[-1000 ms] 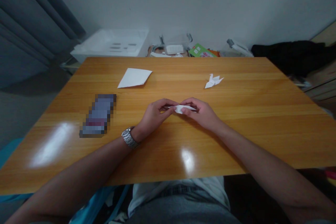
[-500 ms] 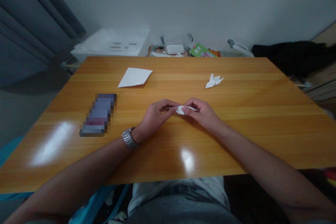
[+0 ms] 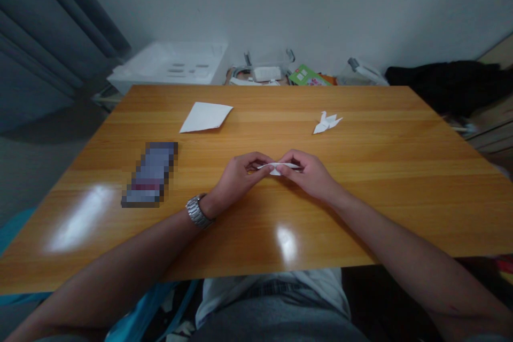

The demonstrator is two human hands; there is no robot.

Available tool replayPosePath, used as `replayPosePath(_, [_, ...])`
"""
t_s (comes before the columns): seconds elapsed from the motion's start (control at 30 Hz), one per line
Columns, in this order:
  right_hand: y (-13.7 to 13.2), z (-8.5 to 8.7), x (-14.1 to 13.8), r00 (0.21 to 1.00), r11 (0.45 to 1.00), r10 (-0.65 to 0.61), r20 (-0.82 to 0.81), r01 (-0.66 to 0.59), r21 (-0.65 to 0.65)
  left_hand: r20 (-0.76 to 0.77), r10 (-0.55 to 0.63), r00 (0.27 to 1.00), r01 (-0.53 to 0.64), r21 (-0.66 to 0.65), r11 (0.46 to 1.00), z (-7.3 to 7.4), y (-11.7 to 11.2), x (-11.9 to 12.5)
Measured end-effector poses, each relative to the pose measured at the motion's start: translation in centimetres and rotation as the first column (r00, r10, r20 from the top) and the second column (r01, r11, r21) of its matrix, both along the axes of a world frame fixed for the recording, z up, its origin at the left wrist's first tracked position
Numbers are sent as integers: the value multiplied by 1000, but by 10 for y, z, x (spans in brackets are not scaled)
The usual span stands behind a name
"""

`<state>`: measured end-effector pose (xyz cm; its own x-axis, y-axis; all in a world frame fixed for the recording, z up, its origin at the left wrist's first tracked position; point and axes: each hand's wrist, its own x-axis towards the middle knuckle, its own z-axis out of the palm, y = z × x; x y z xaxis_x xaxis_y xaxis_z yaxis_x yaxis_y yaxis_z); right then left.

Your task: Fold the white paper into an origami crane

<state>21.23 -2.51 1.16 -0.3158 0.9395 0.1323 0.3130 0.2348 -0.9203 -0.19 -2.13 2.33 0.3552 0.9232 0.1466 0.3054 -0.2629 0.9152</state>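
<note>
Both hands meet at the middle of the wooden table (image 3: pixel 360 214). My left hand (image 3: pixel 238 177), with a metal watch (image 3: pixel 197 210) on its wrist, pinches the left end of a small folded white paper piece (image 3: pixel 276 168). My right hand (image 3: pixel 310 173) pinches the right end of the same piece, fingers curled round it. The paper is held flat just above the tabletop, mostly hidden by my fingers.
A flat white paper sheet (image 3: pixel 206 117) lies at the back left. A finished white paper crane (image 3: pixel 326 122) sits at the back right. A blurred dark phone-like object (image 3: pixel 150 173) lies at left. Boxes and clutter (image 3: pixel 264 73) stand behind the table; dark cloth (image 3: pixel 444 84) at right.
The paper piece has flattened between my fingertips and my fingers have shifted slightly on it. Both hands stay in the same spot.
</note>
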Motion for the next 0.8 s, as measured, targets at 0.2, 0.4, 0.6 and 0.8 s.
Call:
replayPosePath(0.2, [0,1,-1,999,1000,-20,33,20,10,-6,29,1000,-29,4,1000,0,1,-1])
replayPosePath(0.4, [0,0,0,998,999,-13,59,16,-43,12,48,999,-48,-7,999,-4,2,-1])
replayPosePath(0.6, [-1,0,0,997,999,-34,73,35,-12,-28,24,999,-23,54,998,-3,0,1])
replayPosePath(0.8, [-3,6,-2,997,1000,-27,73,27,1,-41,24,999,-21,78,997,-2,-1,0])
